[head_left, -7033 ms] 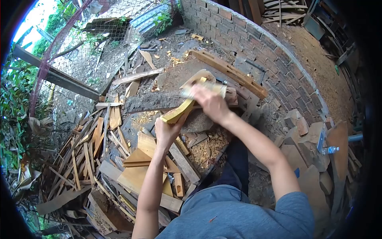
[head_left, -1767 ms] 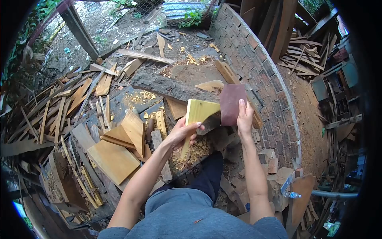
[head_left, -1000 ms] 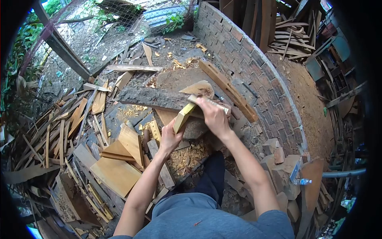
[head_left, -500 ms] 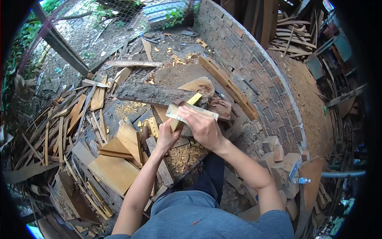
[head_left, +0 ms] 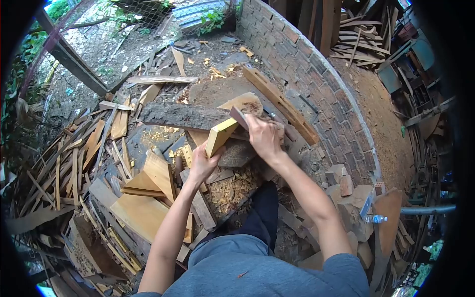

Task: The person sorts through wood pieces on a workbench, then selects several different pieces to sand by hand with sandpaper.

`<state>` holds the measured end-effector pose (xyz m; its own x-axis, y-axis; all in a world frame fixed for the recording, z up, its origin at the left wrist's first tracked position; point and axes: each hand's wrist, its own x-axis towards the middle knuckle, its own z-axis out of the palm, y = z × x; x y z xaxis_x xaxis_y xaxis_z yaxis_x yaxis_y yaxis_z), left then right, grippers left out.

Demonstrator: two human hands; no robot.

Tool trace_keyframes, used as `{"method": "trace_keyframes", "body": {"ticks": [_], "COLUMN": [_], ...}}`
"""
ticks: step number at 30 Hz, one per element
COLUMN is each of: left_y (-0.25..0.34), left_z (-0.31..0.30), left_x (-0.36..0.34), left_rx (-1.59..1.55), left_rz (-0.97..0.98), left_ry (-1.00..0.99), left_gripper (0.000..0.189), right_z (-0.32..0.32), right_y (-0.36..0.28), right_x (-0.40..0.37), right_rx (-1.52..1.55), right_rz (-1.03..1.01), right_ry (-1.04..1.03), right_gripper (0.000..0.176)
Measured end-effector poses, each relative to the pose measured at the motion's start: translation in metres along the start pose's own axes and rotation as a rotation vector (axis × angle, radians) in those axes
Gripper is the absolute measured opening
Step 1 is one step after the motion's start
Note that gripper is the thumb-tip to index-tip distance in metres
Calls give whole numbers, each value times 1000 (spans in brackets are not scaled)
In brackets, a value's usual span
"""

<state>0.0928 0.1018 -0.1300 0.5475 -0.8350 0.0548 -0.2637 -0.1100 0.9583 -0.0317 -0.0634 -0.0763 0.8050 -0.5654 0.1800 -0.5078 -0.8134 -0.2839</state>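
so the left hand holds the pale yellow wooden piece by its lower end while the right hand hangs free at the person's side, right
Not quite. The head view shows the right hand is not hanging free: it presses a brown sandpaper sheet against the upper end of the pale yellow wooden piece. The left hand does hold that piece by its lower end.

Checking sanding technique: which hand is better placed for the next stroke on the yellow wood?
Right: the right hand presses sandpaper on the yellow wood; the left hand grips its lower end.
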Motion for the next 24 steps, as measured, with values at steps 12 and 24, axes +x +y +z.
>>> {"method": "trace_keyframes", "body": {"ticks": [12, 24], "left_y": [11, 18], "left_z": [-6, -21], "left_x": [3, 14], "left_rx": [73, -366], "left_rz": [8, -422], "left_ry": [-10, -123], "left_gripper": [31, 34], "right_z": [15, -28], "right_y": [33, 52], "right_x": [17, -67], "right_rx": [-94, 370], "right_rz": [-133, 240], "right_ry": [98, 326], "right_gripper": [24, 30]}}
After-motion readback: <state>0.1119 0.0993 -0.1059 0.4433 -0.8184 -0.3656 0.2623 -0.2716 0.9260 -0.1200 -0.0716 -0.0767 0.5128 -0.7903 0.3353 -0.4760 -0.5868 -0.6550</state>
